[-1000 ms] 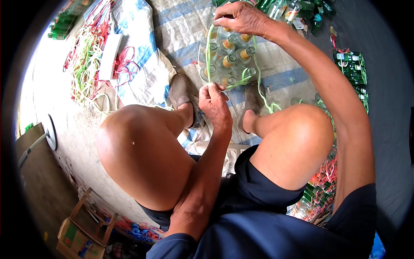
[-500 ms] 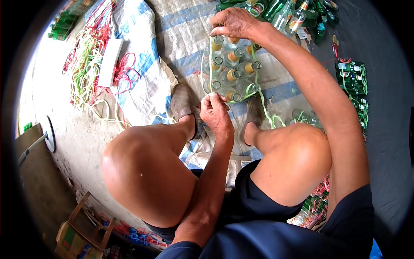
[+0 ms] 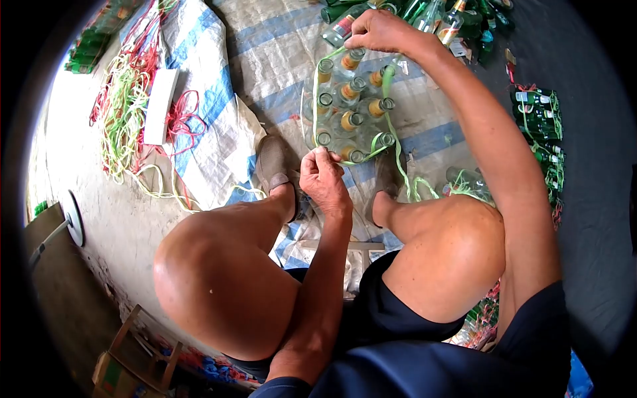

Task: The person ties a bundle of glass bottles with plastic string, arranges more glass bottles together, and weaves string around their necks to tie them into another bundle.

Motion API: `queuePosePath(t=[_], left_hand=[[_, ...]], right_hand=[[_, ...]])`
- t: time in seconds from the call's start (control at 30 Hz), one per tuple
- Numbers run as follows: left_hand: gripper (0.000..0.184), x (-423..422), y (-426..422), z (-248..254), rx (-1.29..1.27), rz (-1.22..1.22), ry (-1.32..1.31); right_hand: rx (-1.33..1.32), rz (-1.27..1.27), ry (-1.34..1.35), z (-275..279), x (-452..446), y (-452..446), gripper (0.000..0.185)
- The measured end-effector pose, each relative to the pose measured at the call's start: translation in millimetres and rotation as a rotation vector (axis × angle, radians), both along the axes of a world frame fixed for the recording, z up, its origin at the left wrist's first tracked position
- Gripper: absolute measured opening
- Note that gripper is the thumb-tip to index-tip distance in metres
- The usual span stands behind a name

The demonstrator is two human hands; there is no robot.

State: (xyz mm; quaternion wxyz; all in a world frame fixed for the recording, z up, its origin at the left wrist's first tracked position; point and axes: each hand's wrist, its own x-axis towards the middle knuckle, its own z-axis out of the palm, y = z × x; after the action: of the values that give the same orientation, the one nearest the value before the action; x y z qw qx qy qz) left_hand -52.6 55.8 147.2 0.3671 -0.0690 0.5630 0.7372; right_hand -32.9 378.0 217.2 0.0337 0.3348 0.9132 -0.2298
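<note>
A cluster of clear glass bottles with yellowish neck labels stands upright between my feet. A pale green cord loops around the bottles' necks and trails off to the right. At the near left corner, my left hand is closed in a pinch on the cord, close to a bottle mouth. Beyond the far side of the cluster, my right hand pinches the same cord, pulled along the left and far edges. Fingertips of both hands are partly hidden.
Green bottles lie at the back right, and tied green bottles stand at the right. Red and green cords lie on the left by a white block. A striped sheet covers the floor. A wooden chair stands lower left.
My right hand has moved slightly right, drawing the cord around the far left corner of the bottles. My left hand stays at the near corner, still pinching.
</note>
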Motion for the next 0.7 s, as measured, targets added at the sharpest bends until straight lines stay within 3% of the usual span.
queuePosePath(t=[0.2,0.4,0.53,0.7], left_hand=[[0.019,-0.4,-1.1,-0.5,0.004,-0.011,-0.001],[0.016,-2.8,-5.1,-5.8,0.016,-0.045,0.007],[0.017,-2.9,-4.3,-6.3,0.011,-0.051,0.023],[0.017,-3.6,-6.0,-7.2,0.031,-0.058,0.010]], right_hand=[[-0.074,-0.052,0.011,8.2,10.5,1.9,0.033],[0.099,0.016,0.236,-24.6,17.7,4.6,0.034],[-0.121,-0.114,0.149,-38.2,18.4,9.4,0.035],[-0.218,-0.173,0.237,-47.1,35.5,0.6,0.034]])
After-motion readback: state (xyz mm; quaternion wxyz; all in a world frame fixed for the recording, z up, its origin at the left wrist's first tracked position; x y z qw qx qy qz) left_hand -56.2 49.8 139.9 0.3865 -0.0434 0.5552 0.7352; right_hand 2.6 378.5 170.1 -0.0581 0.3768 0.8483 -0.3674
